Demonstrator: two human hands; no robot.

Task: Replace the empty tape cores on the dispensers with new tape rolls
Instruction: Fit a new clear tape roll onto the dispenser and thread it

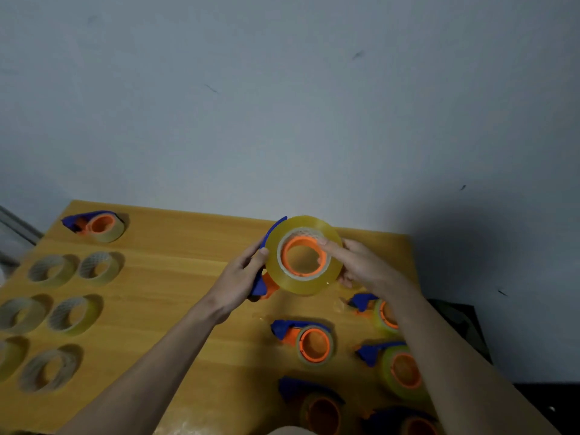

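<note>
A full yellowish tape roll [326, 277] sits around the orange hub [292, 268] of a blue dispenser [259, 285], held up above the wooden table [188, 246]. My left hand [243, 274] grips the blue dispenser body from the left, thumb on the roll's edge. My right hand [361, 265] clasps the roll from the right, with a finger across its inner rim. Several dispensers [309, 340] with orange hubs lie on the table at the right, below my right forearm.
Several loose rolls and cores [73, 313] lie in rows on the table's left side. One more loaded dispenser [99, 225] rests at the far left corner. A plain wall stands behind the table, and a dark surface [458, 324] lies beyond its right edge.
</note>
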